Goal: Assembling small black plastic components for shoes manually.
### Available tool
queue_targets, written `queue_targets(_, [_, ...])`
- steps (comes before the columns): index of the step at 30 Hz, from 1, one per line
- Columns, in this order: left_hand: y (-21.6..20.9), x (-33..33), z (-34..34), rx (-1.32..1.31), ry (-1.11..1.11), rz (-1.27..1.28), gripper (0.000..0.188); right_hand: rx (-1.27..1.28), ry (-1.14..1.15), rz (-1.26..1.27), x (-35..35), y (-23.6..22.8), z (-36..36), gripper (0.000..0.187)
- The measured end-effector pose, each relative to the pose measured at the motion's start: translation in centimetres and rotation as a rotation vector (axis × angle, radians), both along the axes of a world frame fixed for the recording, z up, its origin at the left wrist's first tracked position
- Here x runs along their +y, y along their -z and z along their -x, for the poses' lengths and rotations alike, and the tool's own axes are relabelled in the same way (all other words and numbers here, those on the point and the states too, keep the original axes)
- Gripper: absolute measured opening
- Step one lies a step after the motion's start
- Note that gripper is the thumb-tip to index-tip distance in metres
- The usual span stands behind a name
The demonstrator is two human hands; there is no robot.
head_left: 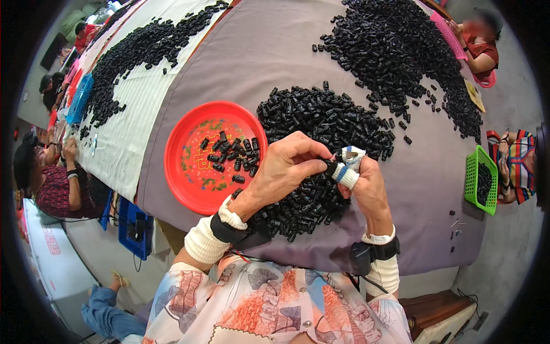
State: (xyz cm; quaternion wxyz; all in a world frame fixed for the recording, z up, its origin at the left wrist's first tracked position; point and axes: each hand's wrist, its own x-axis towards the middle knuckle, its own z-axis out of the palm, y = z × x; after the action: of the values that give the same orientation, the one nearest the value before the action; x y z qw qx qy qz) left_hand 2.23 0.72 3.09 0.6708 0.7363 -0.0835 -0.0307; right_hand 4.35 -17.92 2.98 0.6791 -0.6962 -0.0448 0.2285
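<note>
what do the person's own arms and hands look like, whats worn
Cream ribbed cuffs and black straps circle both wrists; the right strap carries a dark box, with a thin dark cable below. White knit covers with blue stripes sit on fingers of the right hand. The sleeves are pale with coral and blue-grey prints.

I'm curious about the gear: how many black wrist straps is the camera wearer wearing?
2: the left strap on the left wrist, the right strap on the right wrist. Any under clothing would be hidden.
</note>
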Motion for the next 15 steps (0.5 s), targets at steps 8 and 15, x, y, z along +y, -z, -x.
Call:
queue_targets(8, [-0.3, -0.5, 0.5, 0.188, -0.020, 0.316, 0.023, -0.017, 0.046, -0.021, 0.1, -0.1, 0.9, 0.013])
queue_targets(15, [0.1, -0.8, 0.5, 0.319, 0.052, 0.663, 0.026, -0.042, 0.056, -0.065, 0.1, -0.3, 1.2, 0.015])
